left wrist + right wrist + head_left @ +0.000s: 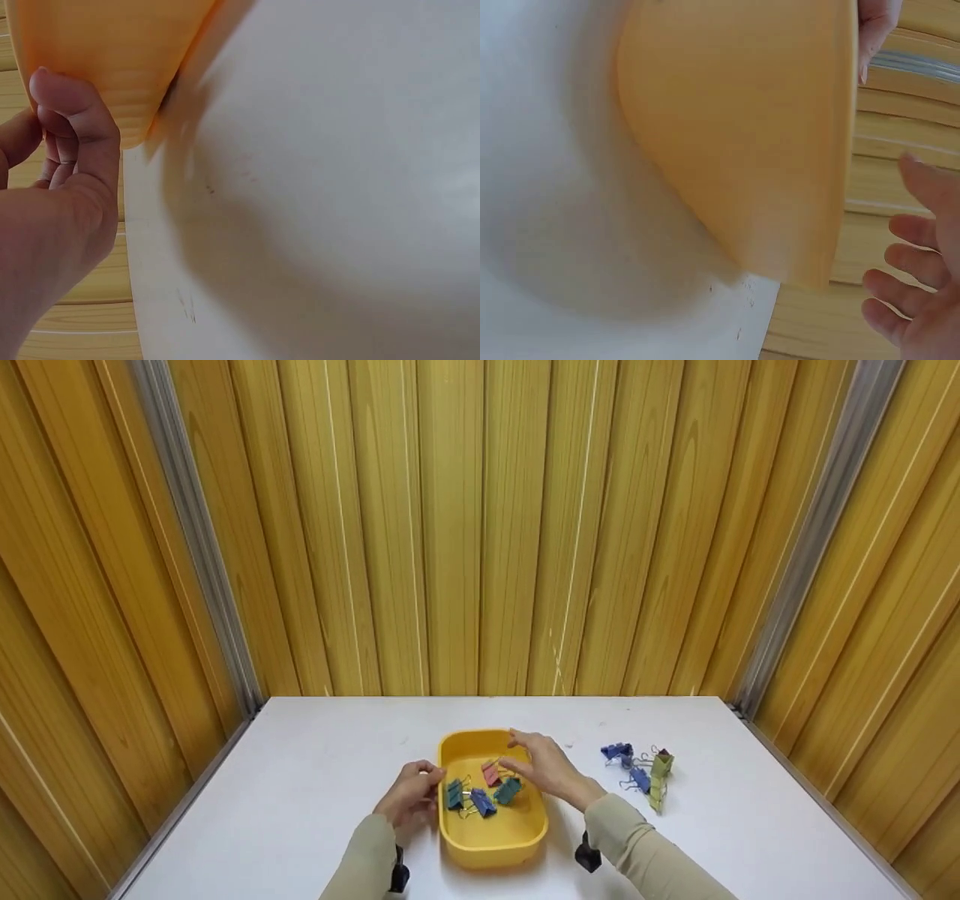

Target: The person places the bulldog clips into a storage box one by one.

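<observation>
A yellow tray sits near the front middle of the white table. Inside it lie several binder clips: a red one, a blue one and two teal ones. My left hand holds the tray's left rim with curled fingers. In the left wrist view those fingers press against the tray's outer wall. Over the tray's right side my right hand hovers, spread and holding nothing. Its straight fingers show beside the tray in the right wrist view.
More binder clips lie on the table to the right of the tray: two blue ones and a green one. Wood-panelled walls close in the table at the back and both sides.
</observation>
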The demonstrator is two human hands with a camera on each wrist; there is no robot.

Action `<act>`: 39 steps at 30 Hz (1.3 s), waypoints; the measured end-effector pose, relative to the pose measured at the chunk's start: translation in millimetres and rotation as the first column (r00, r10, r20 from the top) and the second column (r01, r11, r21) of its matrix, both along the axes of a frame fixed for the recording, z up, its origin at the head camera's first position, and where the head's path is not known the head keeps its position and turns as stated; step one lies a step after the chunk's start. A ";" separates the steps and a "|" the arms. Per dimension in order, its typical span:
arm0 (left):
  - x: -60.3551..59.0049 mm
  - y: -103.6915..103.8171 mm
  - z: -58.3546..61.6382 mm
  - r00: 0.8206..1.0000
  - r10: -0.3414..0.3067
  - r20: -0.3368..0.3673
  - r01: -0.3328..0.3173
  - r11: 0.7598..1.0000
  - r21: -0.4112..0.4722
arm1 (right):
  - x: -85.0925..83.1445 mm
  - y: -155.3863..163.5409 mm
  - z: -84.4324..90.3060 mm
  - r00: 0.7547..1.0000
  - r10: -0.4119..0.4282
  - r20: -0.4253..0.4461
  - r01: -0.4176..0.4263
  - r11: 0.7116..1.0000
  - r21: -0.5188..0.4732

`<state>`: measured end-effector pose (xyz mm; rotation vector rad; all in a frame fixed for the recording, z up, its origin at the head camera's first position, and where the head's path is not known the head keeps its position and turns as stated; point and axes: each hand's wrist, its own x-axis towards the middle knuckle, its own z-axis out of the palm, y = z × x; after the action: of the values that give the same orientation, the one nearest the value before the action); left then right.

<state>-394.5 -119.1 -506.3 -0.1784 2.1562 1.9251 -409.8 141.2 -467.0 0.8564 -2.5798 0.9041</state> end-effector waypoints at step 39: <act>0.2 -1.1 -0.7 0.999 -0.018 -0.026 0.017 1.000 -0.015 | -9.4 208.0 -35.1 0.610 -0.647 0.458 0.722 0.692 0.017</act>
<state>-394.3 -120.2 -507.0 -0.1370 2.1818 1.9128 -419.2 349.2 -502.1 -0.4737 -2.7462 1.1031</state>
